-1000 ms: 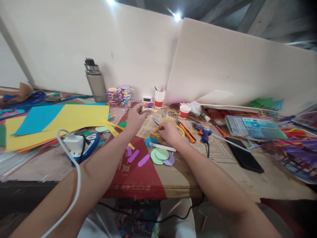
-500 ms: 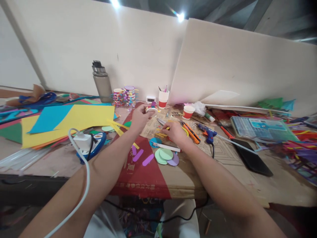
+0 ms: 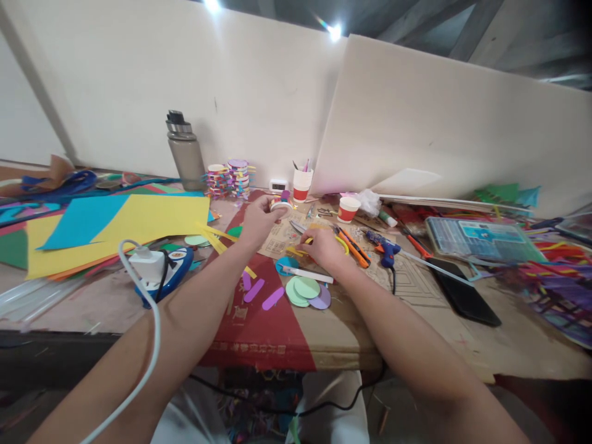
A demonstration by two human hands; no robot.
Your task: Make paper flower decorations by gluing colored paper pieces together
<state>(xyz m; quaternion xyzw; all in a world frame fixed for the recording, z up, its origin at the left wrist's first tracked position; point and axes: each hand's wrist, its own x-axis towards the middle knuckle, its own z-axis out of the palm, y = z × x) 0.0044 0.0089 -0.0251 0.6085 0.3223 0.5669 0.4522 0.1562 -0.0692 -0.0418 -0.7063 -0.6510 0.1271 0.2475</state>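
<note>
My left hand [image 3: 257,220] is raised a little over the table and closed on a small white roll of tape [image 3: 279,206]. My right hand [image 3: 322,246] rests lower on the cardboard, its fingers pinched on thin yellow paper strips [image 3: 296,251]. Just in front of it lie a white pen-like stick [image 3: 306,274], a blue paper circle [image 3: 283,265], overlapping green and purple paper circles [image 3: 306,290] and purple oval cut-outs [image 3: 261,293]. Scissors [image 3: 300,227] lie between the two hands.
Yellow and blue paper sheets [image 3: 115,228], a white charger with cable [image 3: 144,266] and a grey bottle [image 3: 185,154] are on the left. Orange cutters [image 3: 354,245], a blue glue gun [image 3: 383,248], paper cups [image 3: 346,208], a black phone [image 3: 465,296] and a plastic box [image 3: 481,237] lie to the right.
Both hands stay almost where they were; the left hand keeps the tape roll raised and the right stays on the yellow strips. The camera view shifts slightly.
</note>
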